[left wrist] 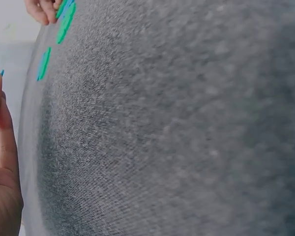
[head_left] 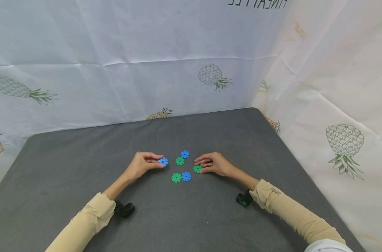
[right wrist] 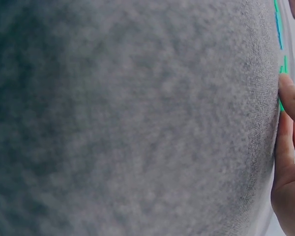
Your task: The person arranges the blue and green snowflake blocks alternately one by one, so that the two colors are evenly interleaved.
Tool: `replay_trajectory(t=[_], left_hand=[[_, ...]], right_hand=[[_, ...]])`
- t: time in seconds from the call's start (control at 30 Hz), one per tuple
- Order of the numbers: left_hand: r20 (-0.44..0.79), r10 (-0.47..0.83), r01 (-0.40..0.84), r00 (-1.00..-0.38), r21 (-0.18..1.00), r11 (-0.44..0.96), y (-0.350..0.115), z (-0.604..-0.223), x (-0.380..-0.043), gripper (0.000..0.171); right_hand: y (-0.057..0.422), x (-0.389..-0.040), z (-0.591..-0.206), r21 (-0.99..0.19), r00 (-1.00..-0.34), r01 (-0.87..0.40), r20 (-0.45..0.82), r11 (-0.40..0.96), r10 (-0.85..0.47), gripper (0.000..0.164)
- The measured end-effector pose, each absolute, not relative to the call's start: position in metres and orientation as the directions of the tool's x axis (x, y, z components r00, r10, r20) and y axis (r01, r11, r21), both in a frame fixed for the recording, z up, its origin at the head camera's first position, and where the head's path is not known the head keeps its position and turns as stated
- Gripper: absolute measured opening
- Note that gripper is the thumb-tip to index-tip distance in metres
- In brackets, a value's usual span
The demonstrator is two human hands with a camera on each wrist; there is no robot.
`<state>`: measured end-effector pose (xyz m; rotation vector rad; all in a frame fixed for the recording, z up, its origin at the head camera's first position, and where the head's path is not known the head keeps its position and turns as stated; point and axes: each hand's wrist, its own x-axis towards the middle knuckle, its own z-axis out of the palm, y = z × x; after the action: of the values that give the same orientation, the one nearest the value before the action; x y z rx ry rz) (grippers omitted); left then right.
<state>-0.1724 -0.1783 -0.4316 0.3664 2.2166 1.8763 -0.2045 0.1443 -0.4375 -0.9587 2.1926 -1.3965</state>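
My left hand (head_left: 141,165) pinches a blue notched disc (head_left: 163,161) between thumb and fingers; only a bit of that disc's edge shows in the left wrist view. Across from it, my right hand (head_left: 217,164) has its thumb and fingertips at a green notched disc (head_left: 198,169), gripping it low over the table. In the right wrist view, a strip of this green disc (right wrist: 281,104) shows between thumb and finger. Between the hands lie a blue disc (head_left: 185,154) by a green disc (head_left: 179,161). Nearer me, another green disc (head_left: 176,177) lies beside a blue disc (head_left: 186,176).
The table (head_left: 165,224) has a dark grey cloth cover. A white curtain (head_left: 131,87) with printed pineapples stands behind it and along the right side. Black wrist devices (head_left: 124,210) are at both sleeves, close over the table.
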Motion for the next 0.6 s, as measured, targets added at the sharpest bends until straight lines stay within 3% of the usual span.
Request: replay_trajectory(t=[0.6], left_hand=[[0.005, 0.213, 0.043, -0.977, 0.984, 0.173, -0.176, -0.433, -0.188, 0.035]], right_hand=[[0.144, -0.204, -0.437, -0.897, -0.7, -0.342, 0.046, 0.278, -0.713, 0.04]])
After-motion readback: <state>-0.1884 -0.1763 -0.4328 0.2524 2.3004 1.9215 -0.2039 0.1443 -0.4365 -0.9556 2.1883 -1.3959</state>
